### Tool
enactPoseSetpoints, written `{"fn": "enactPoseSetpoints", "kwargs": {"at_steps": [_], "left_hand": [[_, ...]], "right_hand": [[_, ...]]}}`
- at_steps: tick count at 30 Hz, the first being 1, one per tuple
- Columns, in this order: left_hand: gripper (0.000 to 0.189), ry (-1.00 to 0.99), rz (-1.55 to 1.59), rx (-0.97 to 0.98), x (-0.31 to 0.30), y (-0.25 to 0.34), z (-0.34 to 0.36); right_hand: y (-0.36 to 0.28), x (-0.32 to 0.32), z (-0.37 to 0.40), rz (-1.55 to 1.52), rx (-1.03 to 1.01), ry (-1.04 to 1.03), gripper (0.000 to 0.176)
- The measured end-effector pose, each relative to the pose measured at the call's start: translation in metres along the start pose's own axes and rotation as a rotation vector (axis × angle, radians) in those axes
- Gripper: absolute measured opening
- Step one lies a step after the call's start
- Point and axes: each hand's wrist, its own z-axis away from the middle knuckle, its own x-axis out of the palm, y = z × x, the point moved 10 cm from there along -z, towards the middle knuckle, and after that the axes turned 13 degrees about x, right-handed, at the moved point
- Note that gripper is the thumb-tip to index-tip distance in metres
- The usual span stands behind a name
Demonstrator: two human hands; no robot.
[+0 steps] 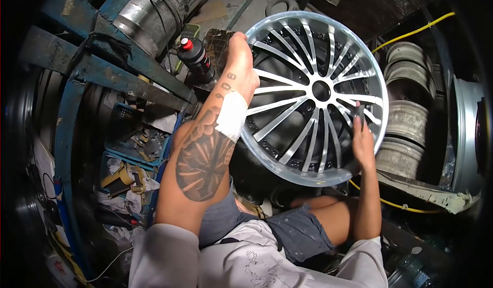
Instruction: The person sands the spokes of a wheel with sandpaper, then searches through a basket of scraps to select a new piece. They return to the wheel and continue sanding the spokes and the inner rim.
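A multi-spoke alloy wheel rim (321,104), with polished silver spokes and dark gaps between them, is tilted toward me over my lap. My left hand (243,62) is closed on its left outer edge, the fingers mostly hidden behind it. A white patch (232,114) covers part of my left wrist. At the lower right of the rim, my right hand (362,140) is closed around a small dark object (360,114), held close to the spokes. The object's kind cannot be made out.
A dark bottle with a red cap (194,57) stands left of the rim. Blue metal framing (128,80) and a blue basket of small parts (136,134) are farther left. Stacked bare rims (405,118) line the right, near a yellow hose (416,32).
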Motion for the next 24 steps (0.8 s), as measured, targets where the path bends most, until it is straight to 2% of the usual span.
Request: {"fn": "enactPoseSetpoints", "kwargs": {"at_steps": [3, 6, 8, 10, 14, 15, 18, 19, 24], "left_hand": [[0.021, 0.027, 0.105, 0.080, 0.017, -0.005, -0.025], [0.021, -0.201, 0.126, 0.133, 0.036, -0.018, -0.054], [0.016, -0.218, 0.059, 0.074, 0.032, -0.022, -0.056], [0.017, -0.207, 0.050, 0.025, 0.027, -0.022, -0.052], [0.029, -0.210, 0.020, -0.014, 0.022, -0.027, -0.045], [0.029, -0.221, 0.019, -0.005, 0.021, -0.027, -0.045], [0.030, -0.223, -0.002, 0.062, 0.018, -0.020, -0.043], [0.030, -0.243, 0.001, 0.045, 0.019, -0.019, -0.041], [0.030, -0.282, 0.040, -0.038, 0.018, -0.020, -0.031]], "right_hand": [[-0.011, 0.003, 0.021, -0.011, 0.009, -0.052, 0.056], [-0.011, 0.004, 0.021, 0.005, 0.017, -0.090, 0.056], [-0.005, 0.003, 0.012, -0.025, 0.102, -0.167, 0.054], [-0.006, 0.004, 0.004, -0.044, 0.059, -0.274, 0.050], [-0.037, -0.015, 0.009, 0.052, 0.115, -0.156, 0.041], [-0.059, -0.024, 0.016, 0.076, 0.021, -0.029, 0.036], [-0.106, -0.021, 0.037, -0.063, -0.215, 0.051, 0.032], [-0.119, -0.012, 0.046, -0.062, -0.240, -0.039, 0.031], [-0.164, 0.019, 0.061, -0.150, -0.402, -0.239, 0.029]]}}
